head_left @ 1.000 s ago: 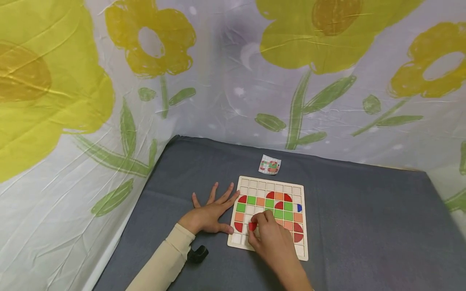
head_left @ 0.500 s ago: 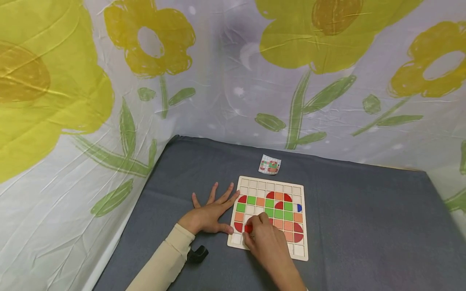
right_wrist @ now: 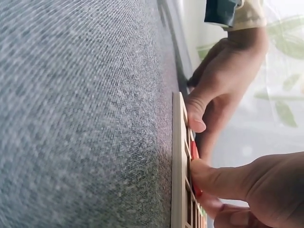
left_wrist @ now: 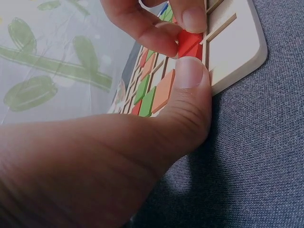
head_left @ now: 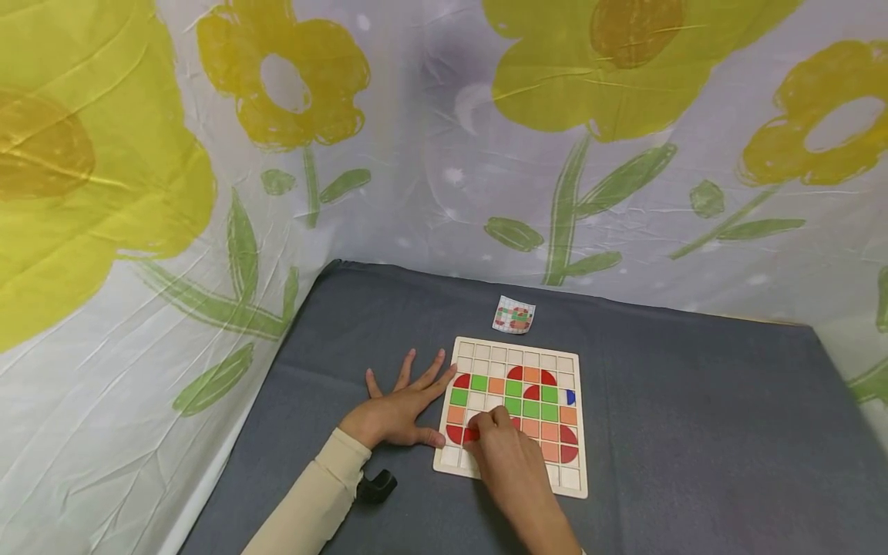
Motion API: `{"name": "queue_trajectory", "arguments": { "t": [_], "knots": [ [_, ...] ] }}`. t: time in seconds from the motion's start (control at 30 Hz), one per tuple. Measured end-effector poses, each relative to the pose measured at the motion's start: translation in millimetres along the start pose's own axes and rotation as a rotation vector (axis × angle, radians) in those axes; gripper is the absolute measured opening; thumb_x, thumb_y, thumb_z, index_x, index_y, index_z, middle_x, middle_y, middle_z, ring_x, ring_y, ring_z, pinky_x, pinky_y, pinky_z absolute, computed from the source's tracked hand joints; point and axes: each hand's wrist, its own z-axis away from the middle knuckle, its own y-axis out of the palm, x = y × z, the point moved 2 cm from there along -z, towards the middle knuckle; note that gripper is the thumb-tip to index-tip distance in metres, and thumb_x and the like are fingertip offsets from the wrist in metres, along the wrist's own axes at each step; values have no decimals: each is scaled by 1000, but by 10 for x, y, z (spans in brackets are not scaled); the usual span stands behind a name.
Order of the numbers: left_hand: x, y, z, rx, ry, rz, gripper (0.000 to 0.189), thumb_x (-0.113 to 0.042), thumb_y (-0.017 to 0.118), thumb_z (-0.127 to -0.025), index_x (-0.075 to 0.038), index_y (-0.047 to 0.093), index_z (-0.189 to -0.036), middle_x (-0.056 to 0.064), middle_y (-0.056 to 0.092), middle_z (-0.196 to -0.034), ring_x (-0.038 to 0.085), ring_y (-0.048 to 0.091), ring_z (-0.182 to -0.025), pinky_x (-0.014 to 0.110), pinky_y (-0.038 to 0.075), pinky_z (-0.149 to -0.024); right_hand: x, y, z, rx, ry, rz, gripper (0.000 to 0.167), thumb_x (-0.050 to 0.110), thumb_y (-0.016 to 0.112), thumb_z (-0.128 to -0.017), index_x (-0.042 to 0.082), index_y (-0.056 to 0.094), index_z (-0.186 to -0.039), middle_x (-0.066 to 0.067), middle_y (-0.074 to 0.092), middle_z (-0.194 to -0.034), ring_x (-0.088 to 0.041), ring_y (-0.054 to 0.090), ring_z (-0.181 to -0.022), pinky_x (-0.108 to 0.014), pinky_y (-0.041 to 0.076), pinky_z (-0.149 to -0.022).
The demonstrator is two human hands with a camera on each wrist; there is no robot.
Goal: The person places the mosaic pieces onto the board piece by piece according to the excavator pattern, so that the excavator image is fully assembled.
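A pale wooden grid board (head_left: 570,482) lies on the dark cloth, partly filled with red quarter-circle, green and orange square tiles. My right hand (head_left: 509,462) pinches a red quarter-circle tile (head_left: 471,436) between thumb and fingertips, down in a lower-left cell. Directly left of it sits another red quarter-circle tile (head_left: 454,434). My left hand (head_left: 398,412) is spread with straight fingers at the board's left edge, its thumb (left_wrist: 190,78) touching the frame. In the left wrist view, the red tiles (left_wrist: 189,43) lie right beside that thumb. My right hand hides some middle and lower cells.
A small printed card (head_left: 514,314) with a coloured grid pattern lies behind the board. One blue piece (head_left: 570,397) sits in a right-hand cell. A black strap or band (head_left: 377,486) shows by the left sleeve. A flowered curtain (head_left: 430,154) borders the table.
My right hand has moved slightly left and down with the red quarter-circle tile, bringing it into the cell beside the other red tile. The left hand has stayed in place.
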Motion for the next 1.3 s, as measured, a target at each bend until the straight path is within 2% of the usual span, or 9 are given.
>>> {"name": "queue_trajectory", "arguments": {
  "t": [0.17,0.3,0.43,0.53,0.7,0.8,0.93,1.1,1.3],
  "knots": [
    [66,50,-21,-8,20,22,119,-66,82,-78,-43,11,-170,-10,-5,-179,41,-20,-161,92,-19,-96,4,9,-1,-4,-6,8,27,18,92,-83,11,78,-105,-4,63,-90,-13,59,-60,-29,52,-54],
    [-3,-28,34,19,-11,14,118,-61,84,-80,-39,13,-171,-7,-4,-179,41,-19,-161,92,-16,-100,6,17,-17,-1,-3,9,26,17,93,-83,12,78,-104,-4,63,-89,-14,58,-59,-29,51,-53],
    [-7,-42,47,28,-30,-10,117,-60,84,-80,-37,14,-171,-7,-4,-179,41,-19,-161,92,-14,-101,9,29,-27,1,0,9,25,18,93,-82,13,79,-102,-3,62,-87,-13,57,-58,-27,49,-52],
    [23,-18,25,28,-20,0,117,-61,84,-80,-38,13,-171,-6,-4,-179,41,-20,-161,92,-16,-100,0,36,-32,0,-2,9,24,17,93,-82,13,79,-100,-3,62,-86,-13,57,-58,-27,48,-51],
    [149,124,-90,9,-1,26,121,-64,84,-77,-45,8,-169,-13,-10,-177,36,-26,-159,88,-25,-97,-25,35,-43,-2,0,12,24,17,93,-82,13,79,-101,-3,63,-87,-13,58,-58,-27,49,-51],
    [112,109,-90,11,-8,11,120,-63,84,-78,-43,10,-170,-12,-8,-178,37,-25,-160,90,-22,-99,-32,28,-51,5,6,9,26,18,93,-82,13,79,-103,-3,64,-88,-14,59,-59,-27,50,-53],
    [-11,-4,8,25,-33,-26,117,-60,84,-80,-37,15,-171,-8,-3,-179,41,-18,-161,92,-12,-102,-23,26,-49,24,8,-9,27,18,94,-82,13,79,-104,-3,65,-91,-14,59,-61,-27,51,-54],
    [-36,-27,29,23,-35,-36,116,-59,84,-80,-38,16,-171,-9,-3,-179,41,-18,-161,92,-11,-102,-33,-30,-42,16,-6,-37,26,18,93,-82,14,79,-104,-1,65,-93,-11,58,-60,-25,47,-53],
    [2,-9,-9,17,-15,-6,117,-59,84,-80,-38,14,-171,-8,-5,-178,41,-21,-160,92,-15,-100,-87,-190,-47,-43,-29,-59,21,24,88,-89,17,77,-105,2,64,-99,-9,59,-66,-23,46,-53]
  ]
}}
